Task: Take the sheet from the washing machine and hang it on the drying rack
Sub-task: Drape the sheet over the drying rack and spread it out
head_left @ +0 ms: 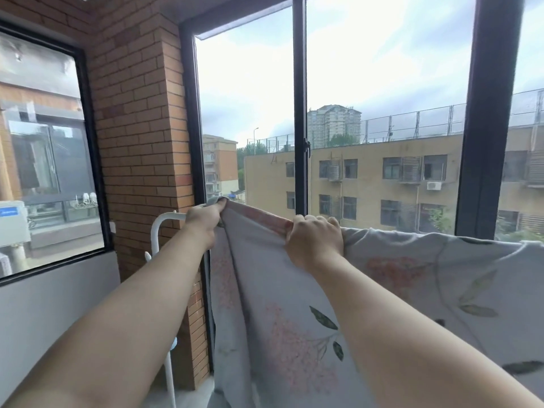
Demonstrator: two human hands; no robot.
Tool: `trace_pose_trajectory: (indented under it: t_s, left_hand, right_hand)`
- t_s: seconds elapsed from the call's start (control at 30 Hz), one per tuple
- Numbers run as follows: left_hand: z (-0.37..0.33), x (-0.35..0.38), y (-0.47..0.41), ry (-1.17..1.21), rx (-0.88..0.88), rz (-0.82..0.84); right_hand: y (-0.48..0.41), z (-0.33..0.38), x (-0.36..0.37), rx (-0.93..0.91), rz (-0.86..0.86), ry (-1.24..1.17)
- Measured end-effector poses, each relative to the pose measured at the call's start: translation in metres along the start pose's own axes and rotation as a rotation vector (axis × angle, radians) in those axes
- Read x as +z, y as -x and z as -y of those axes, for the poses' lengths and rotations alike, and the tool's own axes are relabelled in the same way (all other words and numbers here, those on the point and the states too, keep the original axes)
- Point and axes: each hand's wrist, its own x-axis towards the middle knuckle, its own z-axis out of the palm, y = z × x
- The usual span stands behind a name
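- My left hand point(206, 220) pinched the top edge of the sheet point(288, 313) at its near corner, with the fingertips closed on a small bunch of cloth.
- My right hand point(315, 242) gripped the same top edge just to the right of my left fingers, knuckles up and fingers curled over the fold.
- Between my two sets of fingers the edge ran taut and showed a pink band.
- The sheet was grey with pink blossoms and dark leaves. It hung down below my fingers and spread on to the right of my right hand, draped along a high line.
- The drying rack point(160, 228) showed as a white curved tube just left of my left fingers, bending down towards the floor. Whatever carried the sheet beyond my right hand was hidden under the cloth.
- A brick pillar point(141, 113) stood left of and behind my left fingers.
- A dark window frame point(300, 113) rose beyond my fingers, and a yellow building point(382, 184) lay far past the glass.
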Motion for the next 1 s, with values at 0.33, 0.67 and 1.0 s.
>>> trace_pose_trajectory:
  t_s: [0.33,0.67,1.0]
  left_hand:
    - [0.018,-0.034,0.008,0.066,-0.27,0.353]
    - [0.012,-0.046,-0.016,-0.045,-0.284,0.414]
    - [0.012,-0.054,-0.032,-0.082,-0.306,0.569]
  right_hand:
    - [0.002,-0.001,0.001,0.106,-0.049,0.003]
    - [-0.008,0.036,-0.009,0.35,0.013,0.025]
    - [-0.062,0.13,0.013,0.187,0.027,-0.228]
